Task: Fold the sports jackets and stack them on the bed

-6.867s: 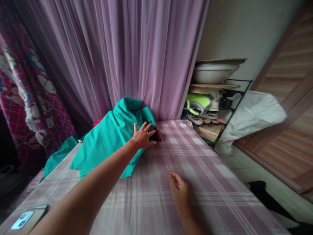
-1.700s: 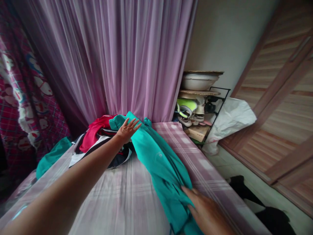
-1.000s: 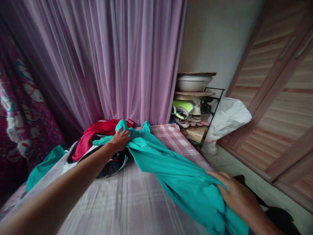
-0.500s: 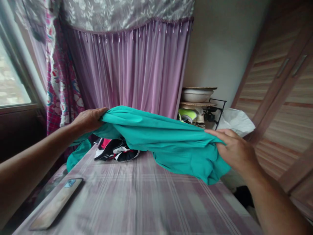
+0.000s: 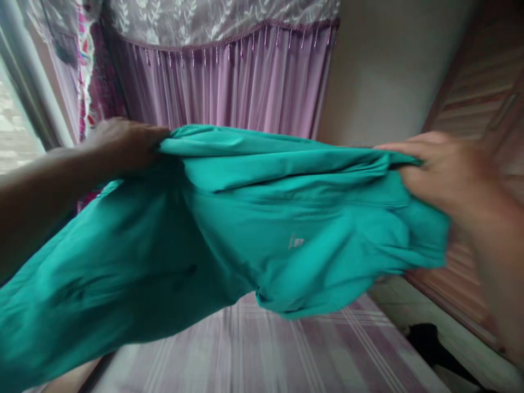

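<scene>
A teal garment (image 5: 295,218) is stretched in the air across the view, creased along its top edge, with a small pale mark near its middle. My left hand (image 5: 126,139), at the left, is closed on the garment's upper edge. At the right my right hand (image 5: 446,164) pinches the other end of that edge, thumb and fingers pressed together; it is blurred. A wide part of the cloth hangs down at the lower left, below my left forearm. Whether it is a jacket or another kind of garment I cannot tell.
Beneath the cloth is a bed or table with a checked purple-white cover (image 5: 254,349). Part of the phone (image 5: 73,377) shows at the lower left. A purple curtain (image 5: 229,93) hangs behind, a wooden cupboard (image 5: 475,98) stands right, and dark cloth (image 5: 429,344) lies on the floor.
The teal garment has gone from lying on the cover to being held up by both hands, raised and nearer me. It now hides the clothes pile and the rack. Both hands moved up.
</scene>
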`<state>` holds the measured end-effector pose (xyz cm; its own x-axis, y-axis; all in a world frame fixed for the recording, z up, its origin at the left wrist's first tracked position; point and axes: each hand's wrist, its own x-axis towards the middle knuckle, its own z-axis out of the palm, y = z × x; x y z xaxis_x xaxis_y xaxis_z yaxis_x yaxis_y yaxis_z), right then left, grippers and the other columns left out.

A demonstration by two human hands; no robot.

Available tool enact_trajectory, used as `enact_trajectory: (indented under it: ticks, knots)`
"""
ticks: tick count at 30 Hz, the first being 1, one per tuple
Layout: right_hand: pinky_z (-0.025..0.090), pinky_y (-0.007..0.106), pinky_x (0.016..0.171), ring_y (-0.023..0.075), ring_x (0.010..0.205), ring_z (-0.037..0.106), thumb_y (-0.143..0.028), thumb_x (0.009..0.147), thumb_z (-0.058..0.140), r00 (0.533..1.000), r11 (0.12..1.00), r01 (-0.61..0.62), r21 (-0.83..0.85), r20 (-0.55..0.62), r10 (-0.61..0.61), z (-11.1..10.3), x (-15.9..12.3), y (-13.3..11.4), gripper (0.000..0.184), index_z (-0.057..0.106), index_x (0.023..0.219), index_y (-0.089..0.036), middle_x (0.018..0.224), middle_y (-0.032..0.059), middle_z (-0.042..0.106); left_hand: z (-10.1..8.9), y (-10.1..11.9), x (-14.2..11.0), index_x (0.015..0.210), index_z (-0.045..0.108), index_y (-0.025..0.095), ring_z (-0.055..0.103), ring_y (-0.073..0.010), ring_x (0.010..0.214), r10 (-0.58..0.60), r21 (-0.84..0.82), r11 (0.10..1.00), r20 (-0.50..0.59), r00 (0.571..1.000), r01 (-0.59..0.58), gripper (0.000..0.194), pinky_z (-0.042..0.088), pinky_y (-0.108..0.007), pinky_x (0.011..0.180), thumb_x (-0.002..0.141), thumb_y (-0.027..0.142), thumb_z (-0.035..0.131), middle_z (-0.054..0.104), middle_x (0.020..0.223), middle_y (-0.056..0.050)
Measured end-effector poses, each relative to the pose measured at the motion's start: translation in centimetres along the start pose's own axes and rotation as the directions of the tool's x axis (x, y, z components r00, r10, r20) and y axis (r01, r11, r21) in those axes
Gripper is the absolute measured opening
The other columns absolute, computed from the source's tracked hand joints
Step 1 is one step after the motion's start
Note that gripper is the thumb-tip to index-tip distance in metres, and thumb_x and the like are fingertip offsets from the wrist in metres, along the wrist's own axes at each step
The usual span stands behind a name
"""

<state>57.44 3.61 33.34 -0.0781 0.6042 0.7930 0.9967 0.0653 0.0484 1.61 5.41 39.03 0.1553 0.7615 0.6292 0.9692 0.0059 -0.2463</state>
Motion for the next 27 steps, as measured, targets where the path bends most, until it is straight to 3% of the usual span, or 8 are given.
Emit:
enact_trajectory:
  ticks: [4,8,10,13,14,15,21,27]
  knots:
    - [0.042,0.039,0.085,0.0310,0.113,0.058,-0.019,0.090,0.053,0.913,0.970,-0.203,-0.135,0.332,0.237,7.2,-1.3,-6.9,0.056,0.048,0.146,-0.015,0.133,0.0230,0.057,11.1,5.8,0.2,0.140,0.046,0.011,0.051,-0.0301,0.128,0.174,0.036,0.984,0.062,0.983,-0.176,0.053,0.029,-0.056,0.109,0.091,0.031,0.050,0.057,0.136,-0.011]
    - [0.044,0.032,0.077,0.0263,0.102,0.065,-0.024,0.090,0.051,0.829,0.964,-0.236,-0.125,0.492,0.266,13.9,-7.6,-6.9,0.038,0.066,0.125,-0.021,0.119,0.0147,0.068,20.7,9.6,-5.3,0.146,0.042,0.023,0.038,-0.0320,0.141,0.149,-0.029,0.989,0.187,0.971,-0.146,0.065,0.020,-0.058,0.116,0.084,0.031,0.059,0.043,0.154,-0.015]
    - [0.044,0.029,0.068,0.0234,0.083,0.068,-0.032,0.091,0.050,0.676,0.954,-0.280,-0.106,0.684,0.275,15.3,-12.9,-6.6,0.029,0.076,0.088,-0.020,0.091,0.0108,0.074,23.4,10.7,-10.0,0.140,0.051,0.027,0.041,-0.0315,0.141,0.204,-0.093,0.978,0.232,0.951,-0.187,0.056,0.021,-0.058,0.116,0.085,0.030,0.058,0.046,0.152,-0.012]
    - [0.041,0.027,0.056,0.0173,0.054,0.061,-0.050,0.090,0.049,0.248,0.881,-0.473,0.022,0.962,0.110,15.8,-21.8,-8.0,0.050,0.066,0.056,-0.017,0.061,0.0077,0.067,25.1,11.6,-18.1,0.126,0.065,0.030,0.049,-0.0307,0.134,0.315,-0.266,0.932,0.265,0.911,-0.245,0.039,0.026,-0.058,0.116,0.089,0.038,0.055,0.057,0.143,-0.009]
    - [0.041,0.026,0.053,0.0157,0.051,0.059,-0.053,0.088,0.051,0.200,0.811,-0.576,0.104,0.980,0.016,15.8,-24.5,-9.0,0.049,0.066,0.058,-0.017,0.061,0.0062,0.068,25.2,11.8,-20.7,0.123,0.066,0.031,0.051,-0.0308,0.133,0.333,-0.322,0.915,0.263,0.905,-0.243,0.038,0.028,-0.059,0.115,0.090,0.043,0.053,0.061,0.140,-0.008]
    - [0.041,0.025,0.053,0.0153,0.052,0.060,-0.054,0.086,0.053,0.194,0.744,-0.644,0.179,0.979,-0.068,15.8,-26.9,-10.3,0.046,0.069,0.065,-0.017,0.065,0.0053,0.070,25.2,11.9,-23.0,0.123,0.067,0.032,0.053,-0.0307,0.131,0.349,-0.372,0.896,0.253,0.902,-0.242,0.038,0.031,-0.059,0.114,0.090,0.046,0.053,0.063,0.137,-0.007]
    - [0.050,0.028,0.066,0.0209,0.076,0.067,-0.051,0.075,0.062,0.573,0.600,-0.709,0.371,0.799,0.182,17.6,-31.0,-16.5,0.033,0.070,0.082,-0.020,0.077,0.0032,0.073,23.3,14.8,-29.8,0.138,0.055,0.032,0.057,-0.0318,0.128,0.374,-0.480,0.841,0.184,0.909,-0.249,0.054,0.040,-0.057,0.110,0.086,0.045,0.061,0.060,0.140,-0.010]
    - [0.052,0.029,0.062,0.0224,0.074,0.071,-0.054,0.077,0.054,0.657,0.401,-0.743,0.536,0.697,0.286,17.1,-25.3,-16.2,0.038,0.069,0.086,-0.020,0.077,0.0045,0.072,19.9,22.4,-26.6,0.156,0.025,0.027,0.035,-0.0331,0.145,0.433,-0.569,0.748,0.031,0.901,-0.341,0.090,0.034,-0.055,0.115,0.080,0.046,0.071,0.035,0.158,-0.016]
